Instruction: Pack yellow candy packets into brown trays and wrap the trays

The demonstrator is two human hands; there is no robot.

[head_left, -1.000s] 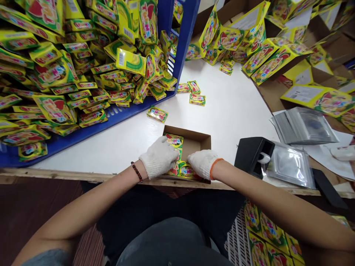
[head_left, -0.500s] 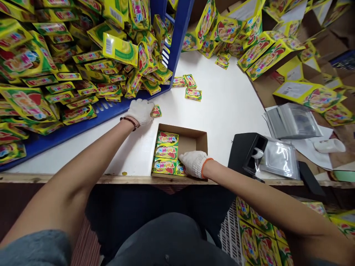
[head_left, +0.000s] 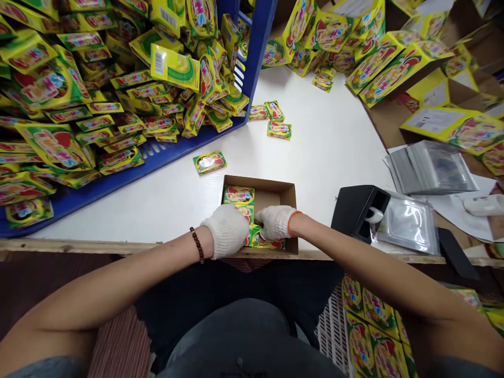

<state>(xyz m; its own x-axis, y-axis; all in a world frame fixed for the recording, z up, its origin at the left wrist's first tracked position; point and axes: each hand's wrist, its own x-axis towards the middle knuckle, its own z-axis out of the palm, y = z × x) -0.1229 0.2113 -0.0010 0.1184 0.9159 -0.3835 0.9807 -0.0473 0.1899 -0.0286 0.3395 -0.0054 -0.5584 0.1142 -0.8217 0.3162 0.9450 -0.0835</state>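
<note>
An open brown cardboard box [head_left: 271,185] lies at the table's front edge with several small yellow-green TWINS boxes [head_left: 239,195] inside. My left hand [head_left: 228,231], in a white knit glove, reaches over its left wall; the fingers are hidden by the hand's back. Inside the cardboard box, my right hand [head_left: 274,222], gloved with an orange cuff edge, has its fingers curled down onto a small TWINS box [head_left: 275,244] in the front row. Another loose TWINS packet [head_left: 210,163] lies flat on the table behind the left hand.
At the left, a blue plastic crate [head_left: 157,160] is heaped with similar packets. Several loose packets [head_left: 279,129] lie near its corner. To the right are a black tape dispenser [head_left: 356,212], clear plastic covers [head_left: 407,226] and larger yellow display boxes [head_left: 397,73].
My left hand has left the loose packet by the crate and come down toward me to the cardboard box. My right hand stays inside, slightly shifted. The packet now lies free, further left.
</note>
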